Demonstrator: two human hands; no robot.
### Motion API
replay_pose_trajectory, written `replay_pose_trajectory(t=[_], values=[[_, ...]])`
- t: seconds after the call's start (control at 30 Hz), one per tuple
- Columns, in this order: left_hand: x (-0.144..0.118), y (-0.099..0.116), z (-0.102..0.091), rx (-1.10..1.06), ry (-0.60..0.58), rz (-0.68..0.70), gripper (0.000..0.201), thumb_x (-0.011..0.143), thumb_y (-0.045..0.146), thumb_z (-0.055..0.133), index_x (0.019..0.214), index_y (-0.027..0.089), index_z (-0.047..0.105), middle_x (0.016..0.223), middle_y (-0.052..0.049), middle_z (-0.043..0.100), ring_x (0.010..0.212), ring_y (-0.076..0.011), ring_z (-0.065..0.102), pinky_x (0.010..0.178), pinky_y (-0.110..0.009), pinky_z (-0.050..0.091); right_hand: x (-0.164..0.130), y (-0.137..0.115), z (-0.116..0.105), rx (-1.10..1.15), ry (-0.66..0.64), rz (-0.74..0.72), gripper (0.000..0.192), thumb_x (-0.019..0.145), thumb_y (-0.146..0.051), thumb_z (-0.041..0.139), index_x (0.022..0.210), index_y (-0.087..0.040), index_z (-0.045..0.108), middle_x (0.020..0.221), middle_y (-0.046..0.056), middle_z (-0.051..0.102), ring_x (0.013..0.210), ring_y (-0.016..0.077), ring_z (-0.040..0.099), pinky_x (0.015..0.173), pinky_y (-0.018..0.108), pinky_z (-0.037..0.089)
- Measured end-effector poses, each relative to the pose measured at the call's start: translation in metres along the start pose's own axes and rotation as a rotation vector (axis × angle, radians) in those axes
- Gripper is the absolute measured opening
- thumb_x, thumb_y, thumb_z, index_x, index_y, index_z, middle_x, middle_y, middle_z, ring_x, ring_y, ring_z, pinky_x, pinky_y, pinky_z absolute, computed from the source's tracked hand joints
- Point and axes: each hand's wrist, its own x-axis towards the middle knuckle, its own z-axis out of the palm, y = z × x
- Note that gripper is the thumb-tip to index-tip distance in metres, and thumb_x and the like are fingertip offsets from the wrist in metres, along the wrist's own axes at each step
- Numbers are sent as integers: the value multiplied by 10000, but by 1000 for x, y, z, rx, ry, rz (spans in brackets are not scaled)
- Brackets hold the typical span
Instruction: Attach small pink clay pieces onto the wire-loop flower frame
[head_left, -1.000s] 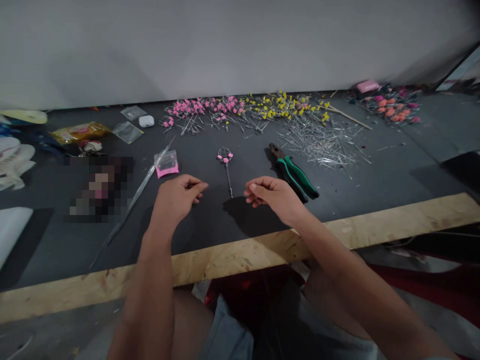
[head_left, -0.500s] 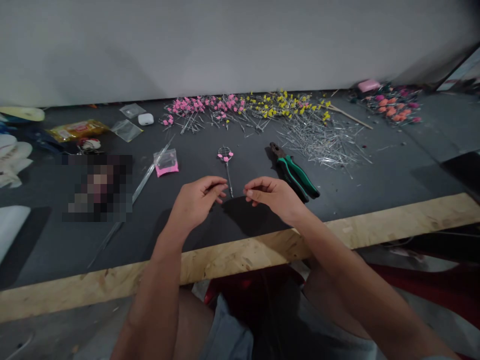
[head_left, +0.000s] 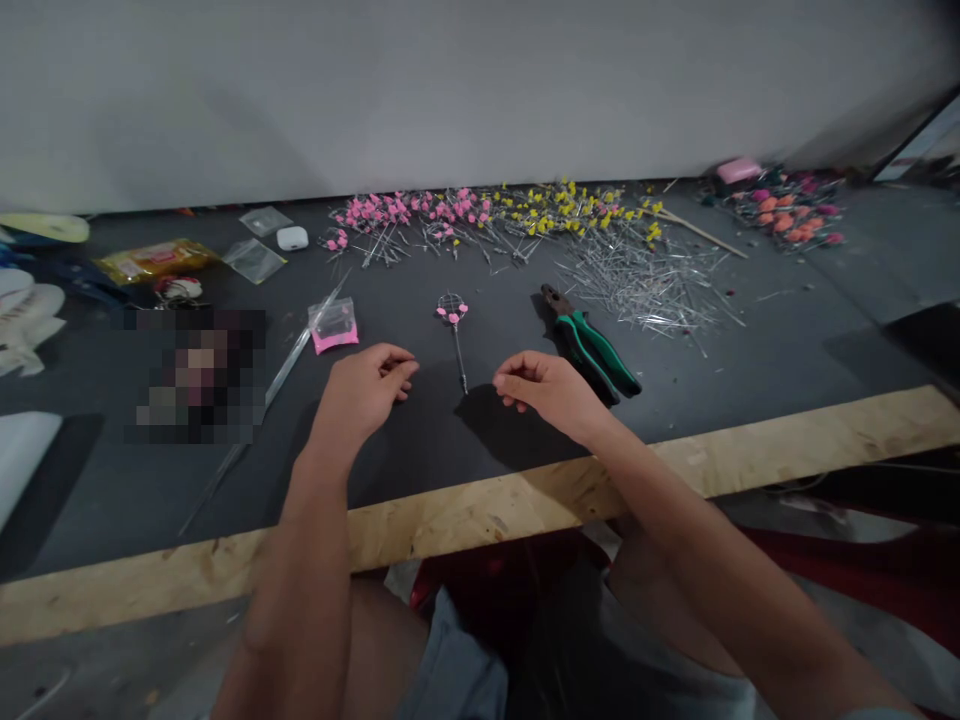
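My left hand (head_left: 365, 388) and my right hand (head_left: 546, 386) hover low over the dark tabletop (head_left: 420, 450), each with thumb and fingertips pinched together. Nothing shows between the fingers of either hand. Between the two hands lies a small wire stem (head_left: 454, 330) with a looped head and pink beads, its lower end close to my right fingertips. Green-handled pliers (head_left: 592, 345) lie just right of my right hand. A small clear bag of pink beads (head_left: 334, 327) sits up and left of my left hand.
Heaps of pink-beaded wires (head_left: 405, 215) and yellow-beaded wires (head_left: 562, 205) line the back, with a pile of bare wire pieces (head_left: 645, 280) to the right. Orange and pink flowers (head_left: 787, 215) lie far right. A long thin rod (head_left: 277, 380), a white earbud case (head_left: 292, 238) and a yellow packet (head_left: 157, 262) are at left. A wooden edge (head_left: 480, 515) borders the front.
My left hand moved right toward my right hand, then drew back left and slightly up. My right hand stayed nearly in place. The wire stem has not moved.
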Motion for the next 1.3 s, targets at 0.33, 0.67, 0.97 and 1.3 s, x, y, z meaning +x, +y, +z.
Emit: replay_pose_trajectory(t=[0.33,0.67,0.97,1.3], values=[[2,-4,-3,34,34,49,250,794,327,529,958,189,658,784,-38,694,678,-149,648,691,-274,496,2,1,24,176,-221,133,25,790,-168,588,796,-173,564,690,2,623,732,134,650,515,208,546],[1,-14,-6,-64,-20,71,280,800,359,517,964,169,642,781,-54,678,672,-151,646,661,-280,522,44,0,32,154,-113,98,74,810,-117,580,776,-171,542,687,8,623,683,118,645,568,230,571],[-1,-22,-16,32,-45,45,293,818,384,486,940,170,644,793,-66,686,657,-166,644,648,-292,511,94,-15,8,-496,172,-24,86,797,-217,618,759,-142,601,658,72,647,596,164,625,575,298,501],[-14,-20,2,378,68,246,373,859,270,402,1126,114,610,1080,-139,626,1030,-250,562,941,-384,415,91,-8,7,-742,266,-101,252,789,-88,557,1032,-117,620,986,148,655,991,261,592,890,390,433]])
